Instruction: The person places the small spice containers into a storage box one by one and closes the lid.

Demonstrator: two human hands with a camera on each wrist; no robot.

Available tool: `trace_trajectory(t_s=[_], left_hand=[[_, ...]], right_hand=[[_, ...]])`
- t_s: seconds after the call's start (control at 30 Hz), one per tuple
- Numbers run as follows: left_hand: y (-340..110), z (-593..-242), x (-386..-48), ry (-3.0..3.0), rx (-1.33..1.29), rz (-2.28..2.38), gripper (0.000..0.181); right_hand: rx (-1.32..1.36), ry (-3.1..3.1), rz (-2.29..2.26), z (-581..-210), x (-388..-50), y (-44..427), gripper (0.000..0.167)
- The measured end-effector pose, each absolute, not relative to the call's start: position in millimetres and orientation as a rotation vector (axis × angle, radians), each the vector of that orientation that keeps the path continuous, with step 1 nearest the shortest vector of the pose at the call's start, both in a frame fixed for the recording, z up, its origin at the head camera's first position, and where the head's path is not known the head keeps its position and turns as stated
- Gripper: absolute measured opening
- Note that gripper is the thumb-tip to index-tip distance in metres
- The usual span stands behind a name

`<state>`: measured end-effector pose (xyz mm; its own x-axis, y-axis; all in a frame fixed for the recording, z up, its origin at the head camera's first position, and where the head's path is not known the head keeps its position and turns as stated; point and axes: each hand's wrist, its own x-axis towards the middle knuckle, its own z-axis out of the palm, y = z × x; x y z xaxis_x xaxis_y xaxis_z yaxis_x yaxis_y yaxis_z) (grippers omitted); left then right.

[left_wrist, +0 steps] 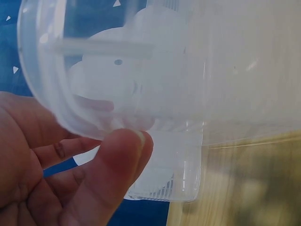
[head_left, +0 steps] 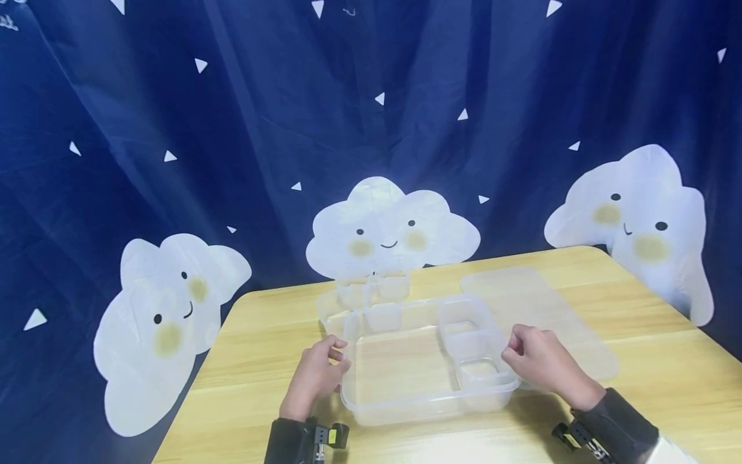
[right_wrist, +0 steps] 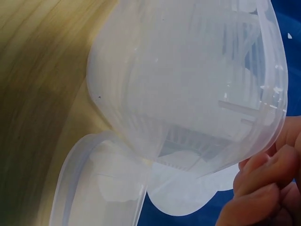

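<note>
Two bare hands meet one clear, rectangular plastic box (head_left: 429, 407) on the pale wood-grain table (head_left: 226, 393). From my remote feed, I see the left hand (head_left: 316, 374) pinching the box's left end between thumb and fingers; the right hand (head_left: 543, 359), fingers curled, grips the rim at the opposite end. Small compartments fill the box's right side. Behind it I see small clear plastic containers (head_left: 390, 290); to the right lies a flat, translucent white plastic sheet (head_left: 553, 316)

Translucent whitish container (head_left: 429, 409), yellow wood-grain table (head_left: 232, 386), navy cloud-patterned backdrop (head_left: 348, 142)
</note>
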<state>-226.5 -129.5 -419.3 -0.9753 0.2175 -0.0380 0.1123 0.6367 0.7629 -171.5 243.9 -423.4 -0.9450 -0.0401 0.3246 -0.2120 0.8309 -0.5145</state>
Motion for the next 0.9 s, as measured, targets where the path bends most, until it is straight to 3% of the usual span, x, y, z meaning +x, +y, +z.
trace_trajectory(t_s=[0.9], left_hand=[[-129.5,-417.3,-227.1,2.728,0.254,1.246,0.036]], right_hand=[[0.143,-2.748,0.847,-430.5,-169.6,241.7,0.012]])
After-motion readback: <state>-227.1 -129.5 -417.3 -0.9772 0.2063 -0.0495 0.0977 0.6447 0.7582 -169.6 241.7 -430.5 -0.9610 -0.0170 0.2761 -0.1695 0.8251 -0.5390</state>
